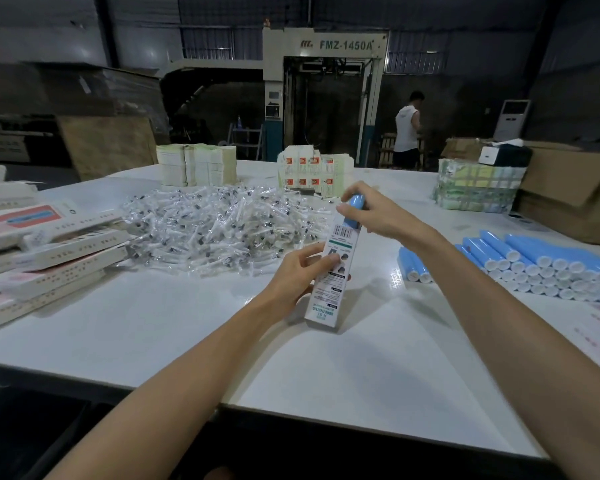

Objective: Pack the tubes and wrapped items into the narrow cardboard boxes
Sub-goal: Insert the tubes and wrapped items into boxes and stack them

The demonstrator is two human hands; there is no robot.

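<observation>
My left hand (303,266) grips a narrow white printed cardboard box (329,289), tilted upright above the white table (174,327). A blue tube (354,211) sticks out of the box's open top. My right hand (371,211) holds the tube's upper end, fingers curled round it. A heap of clear-wrapped items (215,226) lies behind the box at centre. A stack of blue tubes with white caps (534,261) lies at the right.
Narrow boxes (49,258) are piled at the left edge. Stacks of flat cartons (196,164) and printed cards (312,173) stand at the back, wrapped bundles (475,188) and a brown carton (568,195) at the right. A person (407,129) stands by a machine behind.
</observation>
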